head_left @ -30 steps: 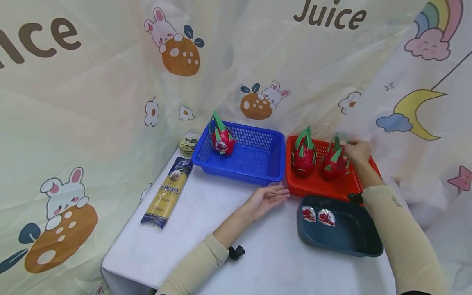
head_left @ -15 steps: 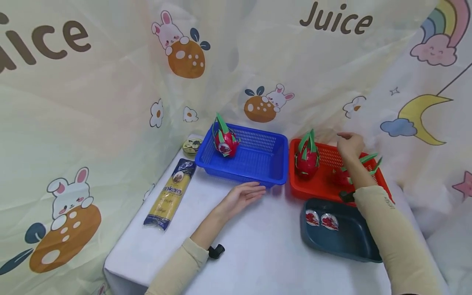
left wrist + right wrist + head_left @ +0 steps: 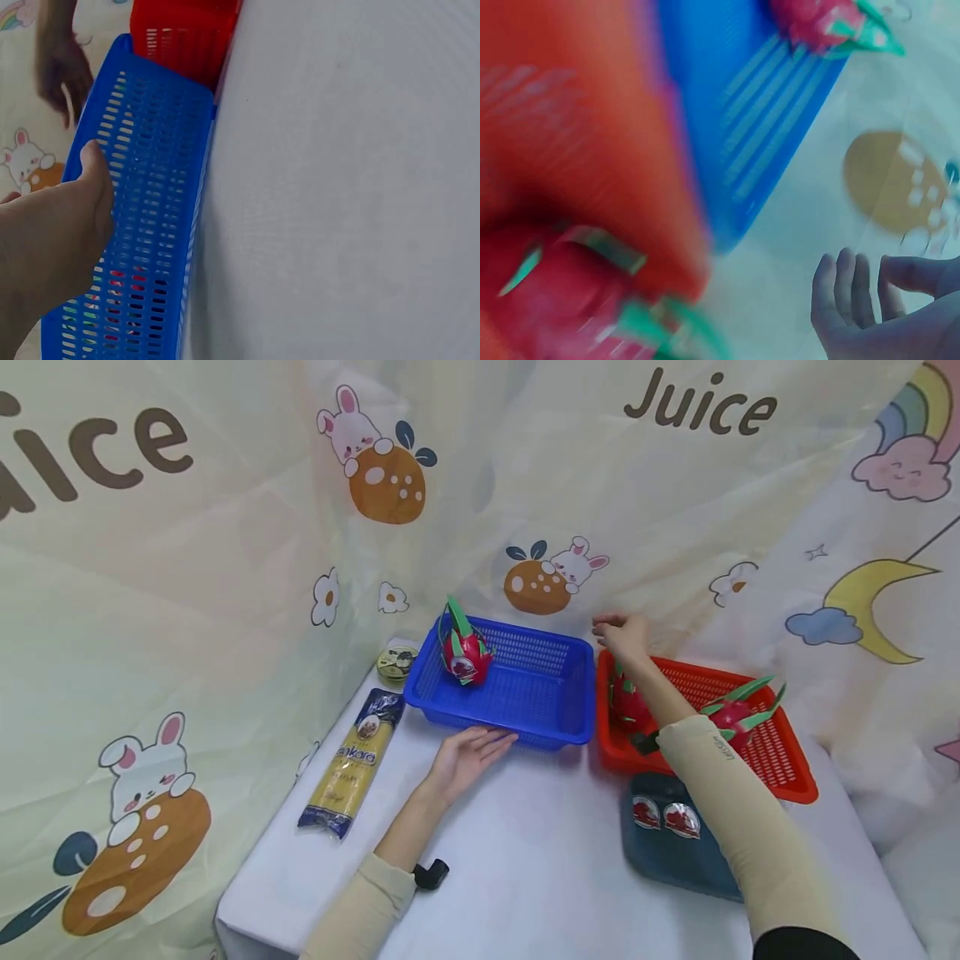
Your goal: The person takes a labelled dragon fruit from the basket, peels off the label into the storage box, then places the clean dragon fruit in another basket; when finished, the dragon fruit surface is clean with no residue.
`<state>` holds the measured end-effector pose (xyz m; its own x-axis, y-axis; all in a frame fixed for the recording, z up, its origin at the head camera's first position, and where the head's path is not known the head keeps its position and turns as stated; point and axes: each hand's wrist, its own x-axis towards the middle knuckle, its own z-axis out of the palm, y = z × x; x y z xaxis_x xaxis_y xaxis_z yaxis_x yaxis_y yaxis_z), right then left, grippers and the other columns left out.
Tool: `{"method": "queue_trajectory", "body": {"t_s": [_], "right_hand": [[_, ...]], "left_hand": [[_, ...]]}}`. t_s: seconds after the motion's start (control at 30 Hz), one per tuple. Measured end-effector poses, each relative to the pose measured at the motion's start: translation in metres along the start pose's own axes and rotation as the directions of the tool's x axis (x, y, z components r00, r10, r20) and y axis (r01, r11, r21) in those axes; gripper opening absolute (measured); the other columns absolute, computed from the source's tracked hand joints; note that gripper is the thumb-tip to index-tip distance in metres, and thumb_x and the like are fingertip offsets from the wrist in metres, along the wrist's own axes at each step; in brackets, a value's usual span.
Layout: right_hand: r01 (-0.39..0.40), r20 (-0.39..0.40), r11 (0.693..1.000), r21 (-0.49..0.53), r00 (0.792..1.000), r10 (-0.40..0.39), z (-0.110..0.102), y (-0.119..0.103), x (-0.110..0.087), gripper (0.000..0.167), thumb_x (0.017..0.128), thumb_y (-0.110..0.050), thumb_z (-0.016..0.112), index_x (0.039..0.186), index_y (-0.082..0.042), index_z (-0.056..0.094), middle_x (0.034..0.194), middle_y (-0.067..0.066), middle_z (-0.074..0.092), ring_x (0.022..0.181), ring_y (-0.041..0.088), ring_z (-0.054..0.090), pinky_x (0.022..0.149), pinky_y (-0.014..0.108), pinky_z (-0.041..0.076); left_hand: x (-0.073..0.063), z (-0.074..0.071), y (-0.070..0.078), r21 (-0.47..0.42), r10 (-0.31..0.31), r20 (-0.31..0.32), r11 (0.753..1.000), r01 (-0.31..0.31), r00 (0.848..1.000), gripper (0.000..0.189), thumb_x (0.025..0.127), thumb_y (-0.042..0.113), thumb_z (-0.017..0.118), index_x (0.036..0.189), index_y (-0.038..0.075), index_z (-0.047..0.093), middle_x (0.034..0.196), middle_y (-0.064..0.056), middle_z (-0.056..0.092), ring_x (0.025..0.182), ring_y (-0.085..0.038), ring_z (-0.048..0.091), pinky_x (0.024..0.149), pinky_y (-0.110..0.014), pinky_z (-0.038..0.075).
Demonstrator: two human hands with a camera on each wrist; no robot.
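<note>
My left hand (image 3: 465, 764), palm up with fingers extended, is at the front wall of the blue basket (image 3: 517, 735); in the left wrist view its thumb overlaps the rim. A dragon fruit (image 3: 467, 658) with green leaves stands in that basket's left end. My right hand (image 3: 624, 637) hovers over the red basket's (image 3: 795, 772) back left corner, fingers loosely bent, holding nothing. Below its wrist, one dragon fruit (image 3: 628, 706) is partly hidden by the forearm. Another dragon fruit (image 3: 733, 720) lies tilted in the red basket, leaves pointing right.
A dark teal tub (image 3: 667, 860) with two round red-and-white labels is in front of the red basket, half covered by my right sleeve. On the left lie a pasta packet (image 3: 352, 764) and a round tin (image 3: 396, 664). A printed curtain hangs behind the table.
My right hand has left the right-hand dragon fruit, which has tipped over, and moved left across the red basket. My left hand has shifted left along the blue basket's front.
</note>
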<state>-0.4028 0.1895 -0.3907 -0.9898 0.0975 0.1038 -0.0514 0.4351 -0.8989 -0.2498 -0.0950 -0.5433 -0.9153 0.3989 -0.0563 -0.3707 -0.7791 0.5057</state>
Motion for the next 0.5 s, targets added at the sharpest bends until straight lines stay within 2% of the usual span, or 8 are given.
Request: {"method": "queue_trajectory", "body": {"t_s": [0.07, 0.17, 0.23, 0.3, 0.4, 0.5], "right_hand": [[0.016, 0.042, 0.999, 0.049, 0.999, -0.018, 0.022, -0.011, 0.007, 0.031, 0.105, -0.005, 0.056, 0.129, 0.010, 0.066, 0.129, 0.028, 0.067, 0.114, 0.033, 0.069, 0.100, 0.041, 0.057], [0.030, 0.140, 0.996, 0.084, 0.989, -0.042, 0.053, -0.027, 0.016, 0.029, 0.105, -0.005, 0.058, 0.127, 0.011, 0.066, 0.127, 0.028, 0.068, 0.116, 0.038, 0.069, 0.101, 0.046, 0.056], [0.024, 0.211, 0.996, 0.090, 0.977, -0.043, 0.075, -0.037, 0.021, 0.029, 0.105, -0.007, 0.061, 0.127, 0.010, 0.066, 0.127, 0.027, 0.069, 0.116, 0.039, 0.069, 0.099, 0.046, 0.057], [0.027, 0.269, 0.997, 0.077, 0.962, -0.047, 0.096, -0.045, 0.025, 0.030, 0.105, -0.009, 0.062, 0.128, 0.009, 0.067, 0.126, 0.025, 0.070, 0.116, 0.037, 0.070, 0.099, 0.046, 0.057], [0.058, 0.284, 0.998, 0.035, 0.957, -0.065, 0.124, -0.049, 0.029, 0.030, 0.104, -0.013, 0.065, 0.127, 0.006, 0.070, 0.122, 0.021, 0.073, 0.112, 0.033, 0.072, 0.096, 0.043, 0.059], [0.101, 0.233, 0.994, -0.031, 0.968, -0.091, 0.147, -0.046, 0.031, 0.026, 0.104, -0.015, 0.066, 0.123, 0.002, 0.074, 0.116, 0.017, 0.075, 0.106, 0.028, 0.074, 0.092, 0.039, 0.061]], "left_hand": [[-0.001, -0.002, 0.001, -0.033, 0.012, 0.000, 0.999, -0.012, 1.000, 0.012, 0.108, 0.005, 0.036, 0.102, 0.004, 0.046, 0.159, -0.037, 0.029, 0.150, -0.051, 0.030, 0.124, -0.049, 0.030], [-0.004, -0.003, 0.003, -0.077, 0.044, -0.014, 0.996, -0.045, 0.999, 0.012, 0.108, 0.006, 0.036, 0.101, 0.004, 0.046, 0.160, -0.036, 0.027, 0.150, -0.052, 0.029, 0.124, -0.050, 0.031], [-0.006, -0.004, 0.006, -0.108, 0.063, -0.028, 0.992, -0.066, 0.998, 0.009, 0.107, 0.007, 0.037, 0.104, 0.004, 0.045, 0.162, -0.035, 0.024, 0.150, -0.053, 0.029, 0.124, -0.051, 0.031], [-0.007, -0.006, 0.008, -0.121, 0.075, -0.031, 0.990, -0.078, 0.997, 0.010, 0.108, 0.009, 0.037, 0.115, 0.003, 0.040, 0.163, -0.035, 0.020, 0.150, -0.053, 0.028, 0.124, -0.051, 0.030], [-0.009, -0.008, 0.011, -0.136, 0.065, -0.029, 0.988, -0.068, 0.997, 0.029, 0.108, 0.011, 0.038, 0.134, 0.003, 0.029, 0.164, -0.034, 0.017, 0.150, -0.052, 0.030, 0.124, -0.050, 0.031], [-0.009, -0.010, 0.012, -0.140, 0.044, -0.019, 0.989, -0.046, 0.999, 0.039, 0.108, 0.012, 0.036, 0.142, 0.004, 0.018, 0.164, -0.034, 0.018, 0.150, -0.050, 0.031, 0.124, -0.048, 0.032]]}}
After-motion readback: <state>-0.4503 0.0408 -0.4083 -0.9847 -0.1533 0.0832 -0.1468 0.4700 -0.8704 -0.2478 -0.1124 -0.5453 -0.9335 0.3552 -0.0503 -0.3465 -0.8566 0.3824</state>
